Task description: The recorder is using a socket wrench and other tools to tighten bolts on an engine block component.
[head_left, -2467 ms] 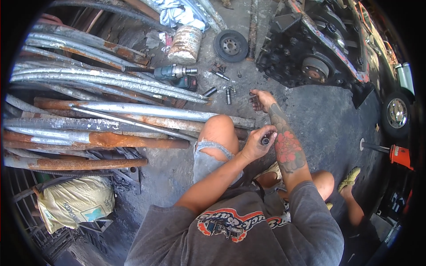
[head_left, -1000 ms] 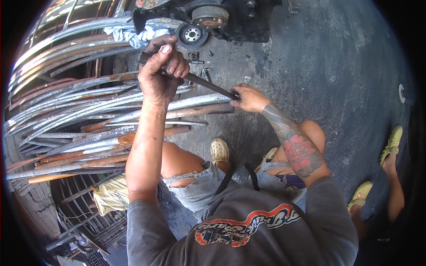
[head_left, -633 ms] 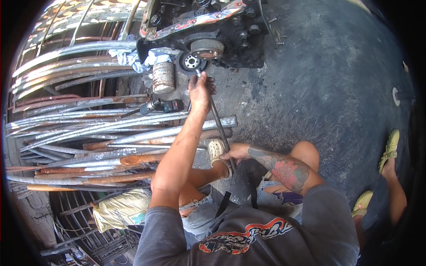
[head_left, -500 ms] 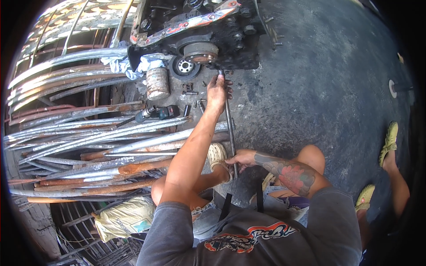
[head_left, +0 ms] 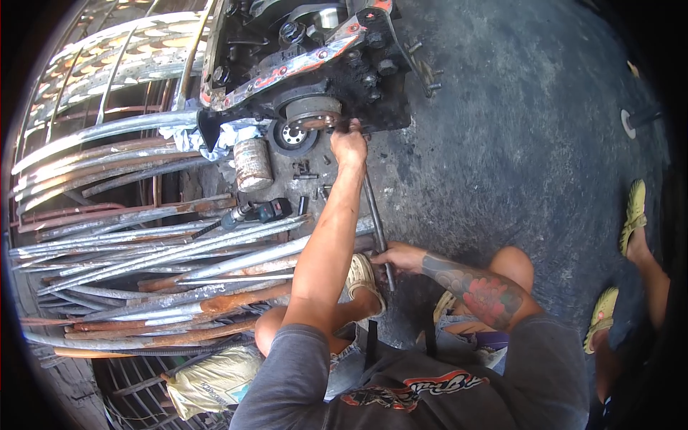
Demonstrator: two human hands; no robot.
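A dark, greasy engine block point(head_left: 344, 61) lies on the floor ahead of me, its round crankshaft pulley hub point(head_left: 313, 115) facing my way. My left hand point(head_left: 349, 148) is closed round the far end of a long metal breaker bar point(head_left: 375, 215), right below the hub. Its fingers hide the bar's head, so I cannot tell whether it sits on a bolt. Near my shoe, my right hand point(head_left: 398, 256) grips the bar's near end. A loose black pulley point(head_left: 292, 137) rests on the floor beside the block.
Left of my arm are a rusty paint can point(head_left: 253, 165), a cordless drill point(head_left: 258, 213), loose bolts point(head_left: 304, 172) and blue rags point(head_left: 236, 134). Many metal pipes point(head_left: 179, 261) lie stacked at left. A person's feet in yellow clogs point(head_left: 602, 315) stand at right.
My left hand has moved the bar's far end up against the engine below the hub, hiding the socket that showed before. My right hand still holds the near end. The view has shifted slightly.
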